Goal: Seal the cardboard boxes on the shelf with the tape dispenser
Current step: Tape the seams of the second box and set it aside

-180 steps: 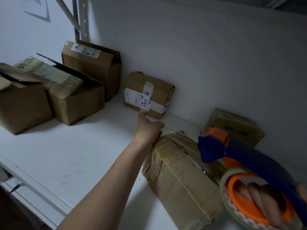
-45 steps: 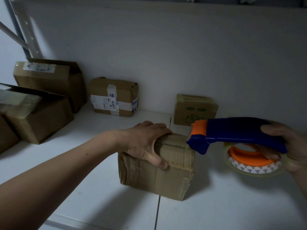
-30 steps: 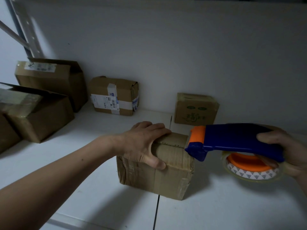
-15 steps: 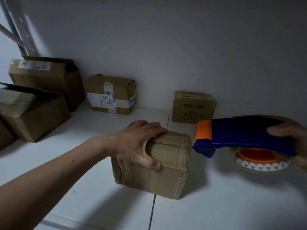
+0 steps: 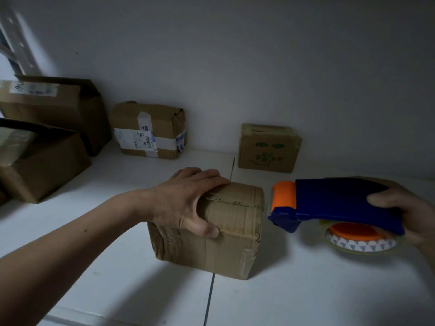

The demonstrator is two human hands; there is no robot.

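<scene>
White shelf (image 5: 306, 290), dim light, pale wall (image 5: 235, 55) behind; a seam runs front to back through the shelf boards.

Boxes counted: five cardboard in plain view.
- tall box (image 5: 58, 107), back left, flap up, white label on top.
- open box (image 5: 42, 165), front left, flaps not closed.
- labelled parcel (image 5: 150, 130), against the wall, already banded with tape.
- green-printed box (image 5: 268, 149), small, against the wall, right of the seam.
- near box (image 5: 211, 250), at the shelf front, straddling the seam, creased and wrapped in old tape.

One tape dispenser (image 5: 336, 203), blue body, orange nose, one tape roll (image 5: 360, 243) beneath. Nose sits just beside the near box's top right edge, a thin gap showing.

Hands: left hand (image 5: 186, 201) grips the near box's top, fingers laid across it, thumb pressed on the front face. Right hand (image 5: 414, 215) is wrapped round the dispenser handle.

Handling, judged: near box looks light, the card soft and dented, the old tape slick. Likely to slide or cave under the roller, so brace it from the top and far edge, as the left hand does. Dispenser is rigid; hold by the handle, clear of the cutter.
</scene>
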